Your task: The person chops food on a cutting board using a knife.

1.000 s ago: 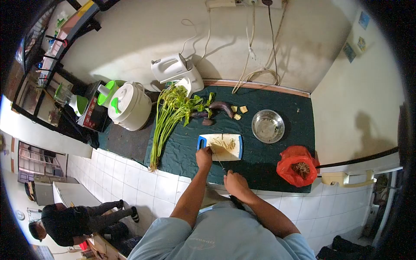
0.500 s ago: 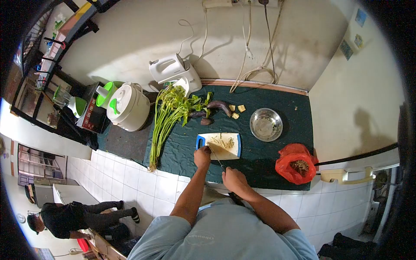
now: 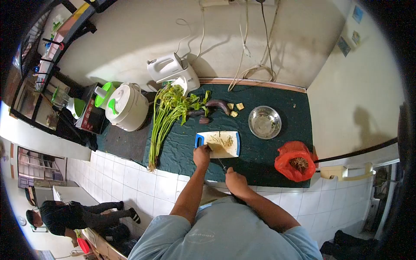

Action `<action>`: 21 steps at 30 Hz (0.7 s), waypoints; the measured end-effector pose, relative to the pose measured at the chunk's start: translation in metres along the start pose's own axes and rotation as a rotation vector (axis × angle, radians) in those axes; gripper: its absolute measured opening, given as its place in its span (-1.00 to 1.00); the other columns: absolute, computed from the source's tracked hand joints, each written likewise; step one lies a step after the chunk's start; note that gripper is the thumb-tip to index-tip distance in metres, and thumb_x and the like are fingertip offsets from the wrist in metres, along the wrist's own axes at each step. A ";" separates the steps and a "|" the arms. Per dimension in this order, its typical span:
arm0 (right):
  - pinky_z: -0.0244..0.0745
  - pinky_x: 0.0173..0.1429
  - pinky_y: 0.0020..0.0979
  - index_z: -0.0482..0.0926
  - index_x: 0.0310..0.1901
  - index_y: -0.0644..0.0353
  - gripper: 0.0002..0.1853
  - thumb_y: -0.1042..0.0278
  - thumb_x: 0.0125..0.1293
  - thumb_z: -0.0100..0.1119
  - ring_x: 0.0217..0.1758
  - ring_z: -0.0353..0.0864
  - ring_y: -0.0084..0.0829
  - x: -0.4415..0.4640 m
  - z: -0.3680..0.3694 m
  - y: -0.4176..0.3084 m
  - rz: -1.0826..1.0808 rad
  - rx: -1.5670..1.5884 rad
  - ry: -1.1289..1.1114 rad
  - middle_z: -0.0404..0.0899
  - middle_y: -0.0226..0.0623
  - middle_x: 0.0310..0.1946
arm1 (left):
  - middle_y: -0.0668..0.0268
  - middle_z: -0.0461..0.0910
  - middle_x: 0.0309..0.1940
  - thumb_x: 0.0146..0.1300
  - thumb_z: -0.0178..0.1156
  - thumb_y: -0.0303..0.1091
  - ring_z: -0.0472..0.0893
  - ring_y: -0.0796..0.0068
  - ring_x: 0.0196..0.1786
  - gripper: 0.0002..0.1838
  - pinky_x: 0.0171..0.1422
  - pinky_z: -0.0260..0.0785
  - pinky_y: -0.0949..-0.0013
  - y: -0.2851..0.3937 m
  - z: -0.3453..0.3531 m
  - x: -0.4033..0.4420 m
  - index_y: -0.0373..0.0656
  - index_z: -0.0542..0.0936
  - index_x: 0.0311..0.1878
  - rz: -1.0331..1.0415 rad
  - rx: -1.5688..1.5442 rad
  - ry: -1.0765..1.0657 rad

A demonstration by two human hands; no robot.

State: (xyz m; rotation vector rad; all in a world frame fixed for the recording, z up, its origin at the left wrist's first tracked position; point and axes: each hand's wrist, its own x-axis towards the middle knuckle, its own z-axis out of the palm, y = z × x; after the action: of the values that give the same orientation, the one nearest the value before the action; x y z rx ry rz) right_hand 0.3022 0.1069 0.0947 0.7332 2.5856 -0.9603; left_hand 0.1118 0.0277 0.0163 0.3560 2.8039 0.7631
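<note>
My left hand is closed at the near left corner of the blue-edged white cutting board; whatever its fingers pinch is too small to name. The knife has its handle in my right hand, just off the board's near edge, with the blade slanting toward my left hand. Thin pale strips lie on the board. Beyond it are a dark purple eggplant, a short piece and pale chunks. Leafy green stalks lie to the left.
A metal bowl stands right of the board, with a red plastic bag nearer the table's right corner. At the left are a white rice cooker and a mixer. Another person stands at the lower left.
The knife and my right hand have shifted slightly right, away from my left hand. My left hand stays at the board's corner. The other person's arm has moved near a red object.
</note>
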 end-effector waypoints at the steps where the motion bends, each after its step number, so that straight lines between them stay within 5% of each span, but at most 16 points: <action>1: 0.56 -0.10 0.04 0.39 -0.11 0.37 -0.78 0.38 0.35 -0.12 -0.18 0.68 0.14 -0.004 0.010 0.005 0.023 0.019 -0.017 0.64 0.19 -0.31 | 0.06 0.63 -0.27 0.18 0.25 -0.20 0.61 0.07 -0.10 -0.76 -0.02 0.49 0.09 -0.001 0.001 0.000 0.14 0.73 -0.08 0.000 0.000 0.000; 6: 0.55 -0.07 0.06 0.36 -0.10 0.38 -0.78 0.42 0.32 -0.12 -0.17 0.67 0.17 -0.030 0.008 0.013 0.139 0.006 -0.064 0.64 0.22 -0.31 | 0.20 0.69 -0.24 0.11 0.32 -0.27 0.62 0.13 -0.11 -0.75 -0.02 0.50 0.11 -0.016 0.012 0.005 0.10 0.73 -0.10 0.027 -0.092 0.023; 12: 0.53 -0.04 0.08 0.35 -0.07 0.34 -0.72 0.25 0.43 -0.14 -0.18 0.66 0.19 -0.035 0.008 0.021 0.123 0.012 -0.098 0.63 0.24 -0.28 | 0.32 0.72 -0.27 0.09 0.34 -0.29 0.62 0.16 -0.11 -0.76 0.01 0.50 0.16 -0.032 0.025 0.013 0.00 0.72 -0.14 0.113 -0.221 0.018; 18: 0.51 -0.02 0.09 0.35 -0.06 0.34 -0.64 0.13 0.48 -0.18 -0.17 0.65 0.20 -0.022 0.008 0.004 0.143 0.035 -0.065 0.62 0.24 -0.28 | 0.28 0.72 -0.25 0.10 0.32 -0.33 0.63 0.20 -0.12 -0.75 0.01 0.49 0.16 -0.025 0.013 0.012 -0.10 0.70 -0.13 0.088 -0.232 -0.008; 21: 0.55 -0.17 0.14 0.35 -0.04 0.31 -0.65 0.12 0.46 -0.16 -0.26 0.67 0.18 -0.022 0.013 0.005 0.144 0.003 0.040 0.64 0.12 -0.40 | 0.20 0.72 -0.24 0.10 0.31 -0.36 0.66 0.19 -0.12 -0.76 0.00 0.50 0.18 -0.026 0.013 0.017 -0.14 0.69 -0.12 0.155 -0.331 -0.044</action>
State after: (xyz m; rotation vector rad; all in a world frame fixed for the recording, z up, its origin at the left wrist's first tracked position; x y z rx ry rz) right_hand 0.3243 0.0937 0.0922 0.9343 2.5254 -0.9138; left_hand 0.0943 0.0171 -0.0100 0.5251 2.5683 1.2142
